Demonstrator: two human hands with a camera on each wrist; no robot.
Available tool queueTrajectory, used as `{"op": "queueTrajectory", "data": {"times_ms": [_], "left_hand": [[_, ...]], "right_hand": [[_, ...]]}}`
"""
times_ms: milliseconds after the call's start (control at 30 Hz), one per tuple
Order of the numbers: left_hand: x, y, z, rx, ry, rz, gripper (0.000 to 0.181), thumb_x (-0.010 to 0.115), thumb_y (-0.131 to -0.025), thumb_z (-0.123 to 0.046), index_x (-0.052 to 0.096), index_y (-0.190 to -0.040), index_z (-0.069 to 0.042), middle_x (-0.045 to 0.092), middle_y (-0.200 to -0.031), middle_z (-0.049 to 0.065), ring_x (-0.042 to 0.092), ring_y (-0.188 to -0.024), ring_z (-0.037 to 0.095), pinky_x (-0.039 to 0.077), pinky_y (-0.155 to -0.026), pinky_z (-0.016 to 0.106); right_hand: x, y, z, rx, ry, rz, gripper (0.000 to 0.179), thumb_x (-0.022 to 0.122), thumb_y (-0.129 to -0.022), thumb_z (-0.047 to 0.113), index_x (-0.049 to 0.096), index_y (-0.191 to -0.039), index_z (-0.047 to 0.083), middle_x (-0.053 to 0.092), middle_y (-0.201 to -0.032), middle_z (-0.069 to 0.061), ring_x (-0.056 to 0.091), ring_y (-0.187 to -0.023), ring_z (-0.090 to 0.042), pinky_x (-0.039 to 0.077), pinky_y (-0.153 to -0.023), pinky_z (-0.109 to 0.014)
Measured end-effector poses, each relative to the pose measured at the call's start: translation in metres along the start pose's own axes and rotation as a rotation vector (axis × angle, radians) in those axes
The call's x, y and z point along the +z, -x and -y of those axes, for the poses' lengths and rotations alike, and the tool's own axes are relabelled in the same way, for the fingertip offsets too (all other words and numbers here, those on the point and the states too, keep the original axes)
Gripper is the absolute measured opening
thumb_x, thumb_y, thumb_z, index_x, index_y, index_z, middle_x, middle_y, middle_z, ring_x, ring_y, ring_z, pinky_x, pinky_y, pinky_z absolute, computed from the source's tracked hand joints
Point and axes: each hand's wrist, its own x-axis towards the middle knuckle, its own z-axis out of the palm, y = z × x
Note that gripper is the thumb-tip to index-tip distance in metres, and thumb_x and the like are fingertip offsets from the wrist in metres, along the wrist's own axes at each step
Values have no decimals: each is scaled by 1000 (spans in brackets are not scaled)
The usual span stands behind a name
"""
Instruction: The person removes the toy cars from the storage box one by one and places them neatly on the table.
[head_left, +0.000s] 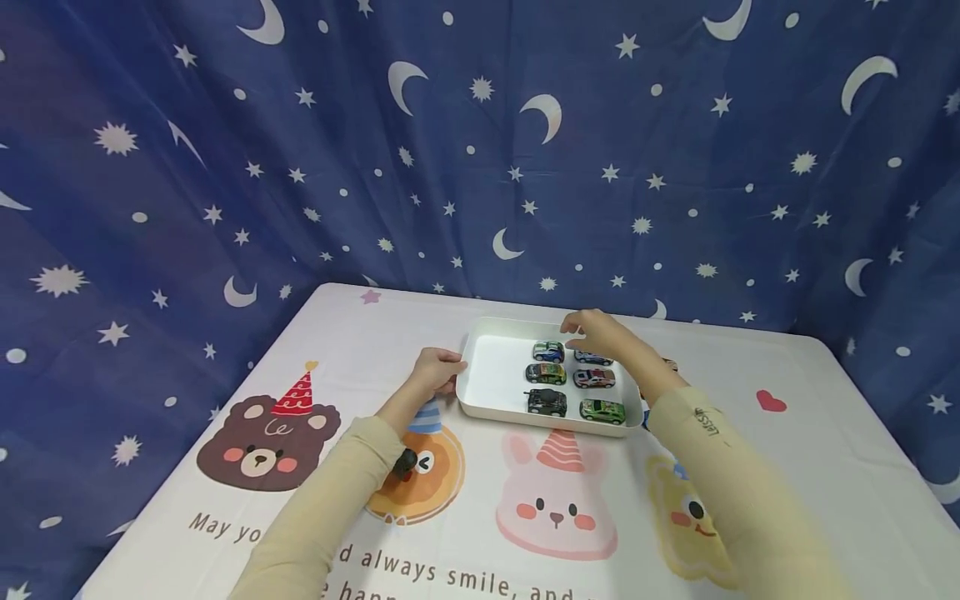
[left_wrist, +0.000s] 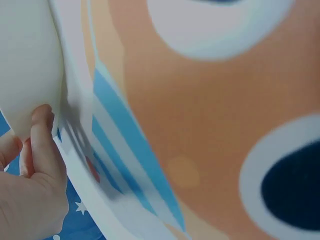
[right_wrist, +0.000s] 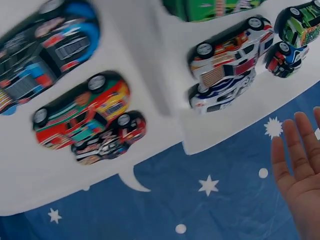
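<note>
A white tray [head_left: 495, 408] holds several toy cars in two columns, among them a black one [head_left: 547, 402], a green one [head_left: 602, 411] and a red-and-white one [head_left: 594, 378]. At the tray's left side, my left hand [head_left: 437, 372] pinches the rim between thumb and fingers; the left wrist view shows the hand [left_wrist: 40, 170] on the tray wall [left_wrist: 30, 65]. My right hand [head_left: 600, 333] hovers over the tray's back part, above a blue-and-white car [head_left: 593, 357]. In the right wrist view that hand [right_wrist: 305, 175] has extended fingers and nothing in them.
Right of the tray, more cars lie on the tablecloth: a red-and-green one [right_wrist: 82, 110], a black-and-red one [right_wrist: 112, 137] and a blue-and-black one [right_wrist: 50, 55]. My right arm partly hides them in the head view. A starry blue curtain [head_left: 450, 150] hangs behind the table.
</note>
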Motion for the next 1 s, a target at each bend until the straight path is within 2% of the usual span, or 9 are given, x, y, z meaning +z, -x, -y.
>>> {"op": "queueTrajectory", "data": {"times_ms": [300, 467, 633, 733, 1000], "left_hand": [[6, -4, 1, -4, -9, -37, 27, 63, -90, -12, 64, -115, -2, 66, -105, 14, 54, -61, 7, 44, -43, 14], [4, -2, 0, -17, 9, -45, 27, 64, -89, -11, 64, -115, -1, 68, -99, 15, 54, -57, 8, 43, -41, 15], [3, 2, -1, -16, 22, -44, 28, 63, -90, -12, 63, -116, -1, 68, -103, 15, 56, -61, 8, 43, -43, 14], [2, 3, -1, -14, 23, -43, 29, 64, -90, -13, 63, -116, -2, 67, -104, 15, 56, -62, 7, 44, -44, 14], [2, 4, -2, -21, 12, -26, 29, 64, -90, -15, 63, -117, -3, 68, -105, 15, 56, -63, 7, 45, -46, 14]], "right_hand": [[12, -25, 6, 63, -72, 105, 35, 65, -88, 9, 58, -120, -4, 58, -121, -23, 54, -113, -39, 50, -95, -46], [20, -34, 6, 114, -77, 130, 35, 64, -89, 11, 57, -121, -3, 57, -122, -23, 54, -114, -37, 50, -95, -45], [25, -39, 1, 178, -107, 155, 35, 64, -90, 12, 58, -120, -3, 57, -123, -24, 54, -114, -37, 51, -95, -44], [28, -42, -4, 181, -102, 166, 34, 65, -89, 12, 58, -119, -4, 58, -121, -25, 55, -113, -38, 51, -95, -44], [35, -48, -8, 156, -38, 165, 26, 69, -85, 8, 63, -107, -4, 64, -109, -22, 60, -98, -31, 54, -86, -40]]}}
